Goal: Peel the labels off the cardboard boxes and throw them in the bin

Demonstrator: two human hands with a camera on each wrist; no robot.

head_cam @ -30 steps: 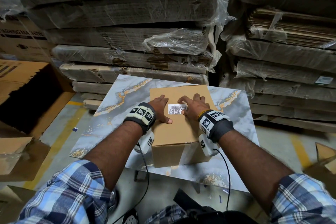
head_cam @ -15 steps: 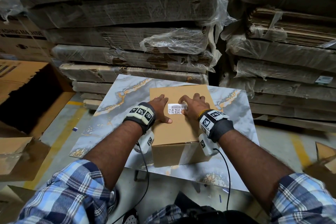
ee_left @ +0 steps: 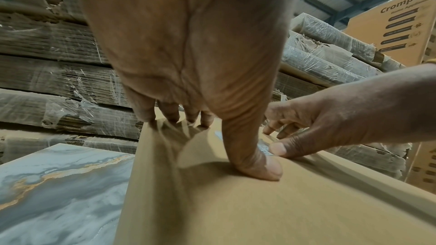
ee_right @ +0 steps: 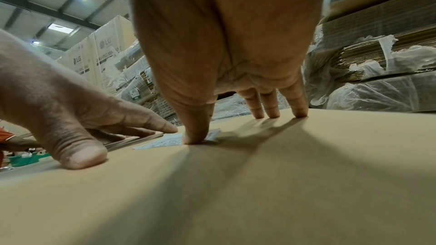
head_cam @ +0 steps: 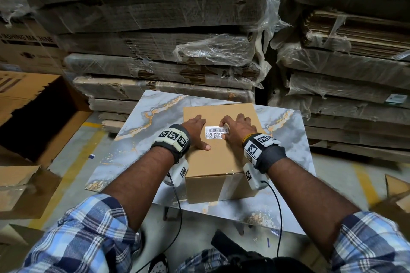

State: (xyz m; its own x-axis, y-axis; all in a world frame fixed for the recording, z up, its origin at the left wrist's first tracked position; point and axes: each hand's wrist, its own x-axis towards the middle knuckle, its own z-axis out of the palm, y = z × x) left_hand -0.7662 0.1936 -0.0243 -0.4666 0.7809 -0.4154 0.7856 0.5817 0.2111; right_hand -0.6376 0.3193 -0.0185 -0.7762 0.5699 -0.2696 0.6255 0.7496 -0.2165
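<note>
Cardboard box (head_cam: 218, 157) is sitting on the marble-look table (head_cam: 142, 139), with shrink-wrapped stacks of flattened cardboard (head_cam: 155, 35) piled up right behind it. Going down in size: I'm pressing my left hand (head_cam: 196, 132) flat on the box top, fingers spread and straight, gripping nothing, just pinning the box so it isn't sliding. My right hand (head_cam: 238, 132) is working on the label (head_cam: 217, 132), the little white barcode sticker in the middle of the box top. In the right wrist view my thumb is pressing on its near edge while a far corner is lifting slightly; index finger is curling at that corner, though I can't tell if it's actually pinching it yet.

What I'm worrying about: yanking too fast and the sticker is probably tearing, leaving half behind, or it's ripping the top paper layer off the cardboard. Also, easing off with the left hand could let the box skid. Not seeing the bin anywhere.
</note>
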